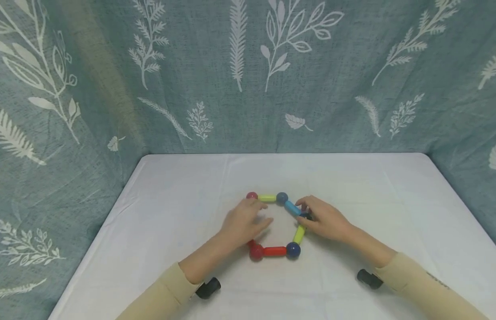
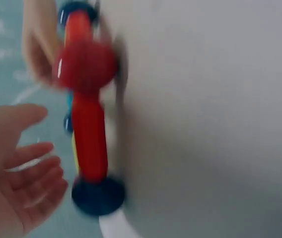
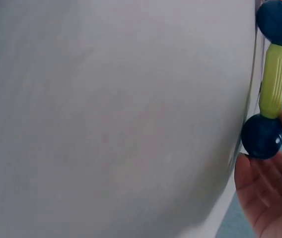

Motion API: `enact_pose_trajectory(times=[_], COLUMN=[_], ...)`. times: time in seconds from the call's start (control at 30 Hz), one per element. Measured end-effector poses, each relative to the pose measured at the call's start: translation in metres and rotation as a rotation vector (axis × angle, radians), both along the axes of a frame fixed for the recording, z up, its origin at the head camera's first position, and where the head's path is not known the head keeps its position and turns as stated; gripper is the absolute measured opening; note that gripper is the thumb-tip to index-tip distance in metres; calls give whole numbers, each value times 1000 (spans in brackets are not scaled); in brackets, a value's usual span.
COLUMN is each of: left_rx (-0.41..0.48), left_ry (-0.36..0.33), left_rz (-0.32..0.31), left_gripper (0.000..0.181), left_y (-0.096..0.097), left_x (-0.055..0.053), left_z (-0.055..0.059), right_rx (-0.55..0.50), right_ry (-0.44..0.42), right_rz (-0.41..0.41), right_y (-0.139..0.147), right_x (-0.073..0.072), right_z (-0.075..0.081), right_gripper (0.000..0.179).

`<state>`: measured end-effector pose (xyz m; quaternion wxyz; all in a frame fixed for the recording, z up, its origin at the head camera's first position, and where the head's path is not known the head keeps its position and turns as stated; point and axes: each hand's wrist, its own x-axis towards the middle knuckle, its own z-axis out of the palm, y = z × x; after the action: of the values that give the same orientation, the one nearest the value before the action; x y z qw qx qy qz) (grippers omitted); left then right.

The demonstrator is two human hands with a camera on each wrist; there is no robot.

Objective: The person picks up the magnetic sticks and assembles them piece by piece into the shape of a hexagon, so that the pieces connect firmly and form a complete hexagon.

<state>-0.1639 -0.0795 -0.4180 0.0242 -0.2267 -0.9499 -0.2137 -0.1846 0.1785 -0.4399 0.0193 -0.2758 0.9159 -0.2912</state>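
A closed ring of magnetic balls and rods lies on the white table in the head view. Its far side has a red ball [image 1: 252,195], a yellow-green rod [image 1: 267,198] and a blue ball [image 1: 282,198]. My right hand [image 1: 328,218] pinches the dark blue ball [image 3: 262,136] at the ring's right corner, between a light blue rod [image 1: 292,208] and another yellow-green rod [image 3: 275,82]. Over the ring's left side hovers my left hand [image 1: 244,222], fingers loosely spread and holding nothing. It hides a blue ball [image 2: 99,196] from the head view. A red rod [image 1: 274,251] forms the near side.
The white table [image 1: 183,191] meets a blue-green leaf-patterned cloth [image 1: 215,120] behind and at both sides. A black wrist camera [image 1: 208,288] sits under the left sleeve, and another camera [image 1: 369,279] under the right sleeve.
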Motion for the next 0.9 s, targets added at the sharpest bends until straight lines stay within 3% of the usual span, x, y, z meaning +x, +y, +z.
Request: enact_pose_trajectory(times=[0.07,0.13,0.23,0.3,0.4,0.6,0.9], left_rx=[-62,-95,-100,-64,-1,88,118], left_ry=[4,-57,-173,-227,-250,-245,-213], left_rz=[105,186,237,235,208,193,165], left_gripper=[40,39,33,28,23,16,14], left_y=[-10,-20,-28,-28,-24,-10,4], left_x=[-7,-12,-15,-15,-16,-22,-34], left_z=[2,4,6,5,2,-5,-9], right_rx=[3,-1,10,29,68,90,50], right_ry=[-34,-58,-68,-67,-72,-100,-97], right_rz=[-67,-108,-158,-185,-228,-303,-360], right_y=[-3,-5,-5,-3,-1,7,17], right_x=[0,-1,-1,-1,-3,-8,-14], right_z=[-1,-1,1,2,4,4,4], right_gripper=[32,31,27,25,23,22,23])
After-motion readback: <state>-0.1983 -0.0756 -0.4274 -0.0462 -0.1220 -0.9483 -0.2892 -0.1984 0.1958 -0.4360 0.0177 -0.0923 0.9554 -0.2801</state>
